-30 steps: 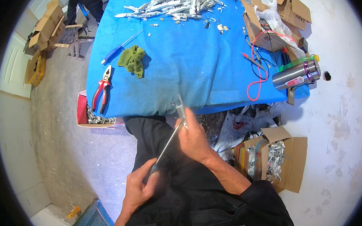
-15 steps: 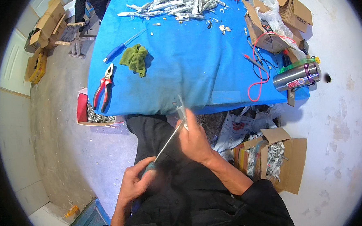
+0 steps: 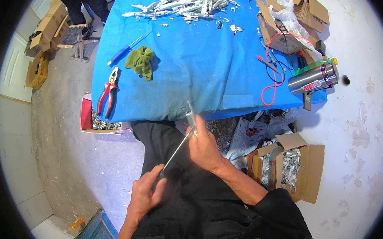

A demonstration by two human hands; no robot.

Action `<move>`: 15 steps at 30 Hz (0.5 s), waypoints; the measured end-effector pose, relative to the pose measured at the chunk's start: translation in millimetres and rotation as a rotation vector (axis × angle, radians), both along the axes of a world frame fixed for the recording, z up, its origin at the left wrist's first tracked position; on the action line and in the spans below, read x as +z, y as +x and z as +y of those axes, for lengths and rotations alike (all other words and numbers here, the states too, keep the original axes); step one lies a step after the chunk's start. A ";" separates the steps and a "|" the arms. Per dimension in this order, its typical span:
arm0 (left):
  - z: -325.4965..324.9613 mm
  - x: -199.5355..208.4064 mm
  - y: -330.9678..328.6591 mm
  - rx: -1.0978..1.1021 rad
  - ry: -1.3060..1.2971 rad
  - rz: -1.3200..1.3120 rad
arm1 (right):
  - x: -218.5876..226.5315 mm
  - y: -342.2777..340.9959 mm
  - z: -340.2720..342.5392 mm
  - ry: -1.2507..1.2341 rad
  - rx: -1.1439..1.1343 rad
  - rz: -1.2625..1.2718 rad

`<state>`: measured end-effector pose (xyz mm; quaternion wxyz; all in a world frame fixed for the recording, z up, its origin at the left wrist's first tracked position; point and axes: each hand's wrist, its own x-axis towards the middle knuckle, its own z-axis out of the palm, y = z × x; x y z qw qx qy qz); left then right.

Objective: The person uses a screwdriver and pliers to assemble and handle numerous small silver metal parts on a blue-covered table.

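Observation:
My left hand (image 3: 146, 190) is closed round the handle of a screwdriver (image 3: 177, 150), most of the handle hidden by my fingers. Its thin shaft slants up to a narrow silvery metal part (image 3: 190, 115). My right hand (image 3: 205, 145) pinches that part over my lap, just off the table's front edge. Shaft tip and part meet beside my right fingers; the exact contact is too small to make out. On the blue-covered table (image 3: 181, 62) lie a second screwdriver (image 3: 128, 49) with a blue handle, red-and-black pliers (image 3: 108, 93) and a crumpled green cloth (image 3: 140, 62).
A heap of silvery metal parts (image 3: 180, 6) covers the table's far side. At right are a steel flask (image 3: 312, 80), red and black test leads (image 3: 273, 87) and a carton (image 3: 274, 24). Boxes of metal pieces stand below, left (image 3: 86, 114) and right (image 3: 312, 173).
My left hand has turned slightly about the screwdriver handle, and less of the handle shows. The right hand and the metal part stay almost where they were.

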<state>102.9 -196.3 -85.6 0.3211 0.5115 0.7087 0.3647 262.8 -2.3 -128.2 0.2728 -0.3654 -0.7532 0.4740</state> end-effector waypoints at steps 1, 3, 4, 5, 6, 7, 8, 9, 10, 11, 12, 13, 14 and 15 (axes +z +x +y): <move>0.1 -1.0 1.6 -0.005 0.033 0.051 | -0.2 -0.3 -0.1 0.013 -0.009 0.005; -0.4 -4.3 3.8 -0.018 0.037 0.131 | -0.5 -0.1 -0.3 0.011 -0.011 0.009; -0.5 -5.0 4.4 -0.024 0.039 0.172 | -0.6 -0.3 -0.4 0.009 -0.011 0.011; -0.5 -4.4 4.7 -0.024 0.016 0.202 | -0.7 -0.6 -0.1 0.017 -0.009 0.004; -0.3 -3.2 4.8 -0.025 -0.007 0.231 | -0.7 -0.8 0.5 0.024 -0.008 -0.004; -0.1 -2.0 4.8 -0.026 -0.030 0.261 | -0.7 -0.9 0.9 0.032 -0.007 -0.011; -0.1 -1.0 4.8 -0.020 -0.037 0.226 | -0.5 -0.6 1.0 0.033 -0.009 -0.016; 0.1 0.4 4.4 -0.013 -0.044 0.193 | 0.1 -0.6 1.4 0.034 -0.010 -0.019; 0.4 2.1 4.0 -0.007 -0.050 0.159 | 0.5 -0.7 1.7 0.035 -0.011 -0.023; 2.5 5.6 4.8 0.009 -0.068 0.066 | -0.4 -1.1 1.3 0.001 -0.023 -0.008; 6.3 10.0 6.4 0.025 -0.085 -0.027 | -2.3 -1.8 0.4 -0.032 -0.034 0.008; 8.5 12.3 7.4 0.040 -0.101 -0.119 | -3.4 -2.8 0.0 -0.064 -0.045 0.024; 8.4 11.8 7.6 0.059 -0.121 -0.192 | -2.8 -4.4 0.5 -0.071 -0.044 0.059; 7.3 10.1 8.6 0.076 -0.143 -0.266 | -1.9 -5.1 0.5 -0.080 -0.045 0.092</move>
